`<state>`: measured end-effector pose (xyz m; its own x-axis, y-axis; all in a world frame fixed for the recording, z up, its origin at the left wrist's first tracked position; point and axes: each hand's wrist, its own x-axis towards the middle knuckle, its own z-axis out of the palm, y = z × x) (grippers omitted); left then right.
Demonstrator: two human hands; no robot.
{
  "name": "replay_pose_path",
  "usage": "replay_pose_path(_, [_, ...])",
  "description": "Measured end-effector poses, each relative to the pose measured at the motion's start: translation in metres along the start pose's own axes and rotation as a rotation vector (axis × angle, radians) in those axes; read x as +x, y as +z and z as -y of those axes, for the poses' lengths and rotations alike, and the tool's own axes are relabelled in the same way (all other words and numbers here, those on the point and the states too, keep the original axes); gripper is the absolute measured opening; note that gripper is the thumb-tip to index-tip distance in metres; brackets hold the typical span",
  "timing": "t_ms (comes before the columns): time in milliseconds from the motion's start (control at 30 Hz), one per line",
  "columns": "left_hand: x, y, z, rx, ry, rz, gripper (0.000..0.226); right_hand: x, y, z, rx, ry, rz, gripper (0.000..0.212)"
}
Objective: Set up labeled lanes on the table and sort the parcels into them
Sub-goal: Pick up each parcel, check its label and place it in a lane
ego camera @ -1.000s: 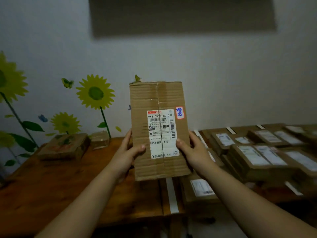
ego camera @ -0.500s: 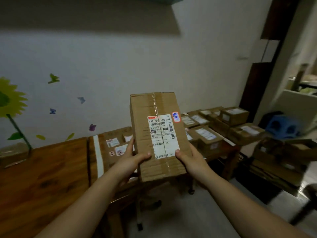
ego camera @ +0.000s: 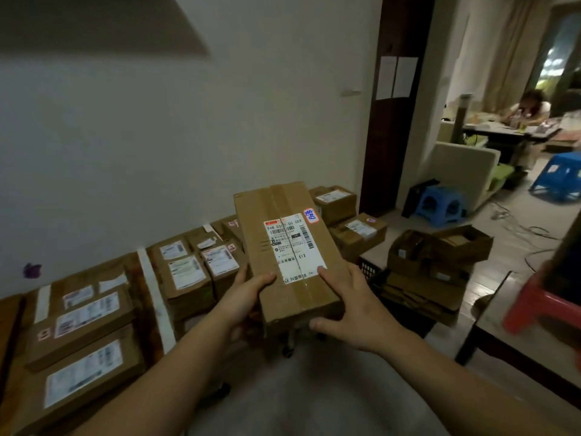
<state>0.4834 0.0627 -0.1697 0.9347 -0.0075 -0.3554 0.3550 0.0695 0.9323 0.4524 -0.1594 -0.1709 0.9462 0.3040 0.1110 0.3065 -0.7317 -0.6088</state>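
One parcel [ego camera: 283,247] is held by two hands, the left hand [ego camera: 242,306] and the right hand [ego camera: 355,313]. About ten further parcels [ego camera: 85,322] lie on the tabletop [ego camera: 8,316], with two long white tape strips [ego camera: 154,294] between them. The floor carries two blue stools [ego camera: 440,202] and one red stool [ego camera: 540,306].

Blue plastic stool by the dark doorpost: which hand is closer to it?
Right. The right hand holds the right side of the brown cardboard parcel, below-left of the blue plastic stool; the left hand holds the parcel's left side, farther from the stool.
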Motion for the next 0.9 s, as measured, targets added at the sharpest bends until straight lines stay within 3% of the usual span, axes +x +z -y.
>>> replay_pose_path(100, [0.029,0.01,-0.008,0.069,-0.051,0.004,0.06,0.029,-0.007,-0.014,-0.173,0.016,-0.007,0.091])
replay_pose_path(333, [0.119,0.012,-0.022,0.144,-0.106,0.061,0.072,0.122,-0.008,-0.043,-0.51,-0.036,0.169,0.092])
replay_pose_path(467, [0.158,0.028,-0.032,0.149,-0.142,0.083,0.064,0.164,-0.017,-0.063,-0.679,-0.144,0.277,0.077])
replay_pose_path(667, [0.205,0.049,-0.036,0.226,-0.259,0.069,0.052,0.21,-0.026,-0.1,-0.699,-0.183,0.387,0.062])
replay_pose_path(767, [0.228,0.063,-0.035,0.253,-0.175,-0.043,0.037,0.232,-0.032,-0.132,-0.681,-0.181,0.402,0.06])
replay_pose_path(833, [0.249,0.067,-0.027,0.457,-0.081,-0.163,0.041,0.246,-0.038,-0.158,-0.688,-0.197,0.429,0.06])
replay_pose_path(900, [0.272,0.062,-0.009,0.875,-0.031,-0.222,0.056,0.259,-0.043,-0.184,-0.691,-0.243,0.464,0.064])
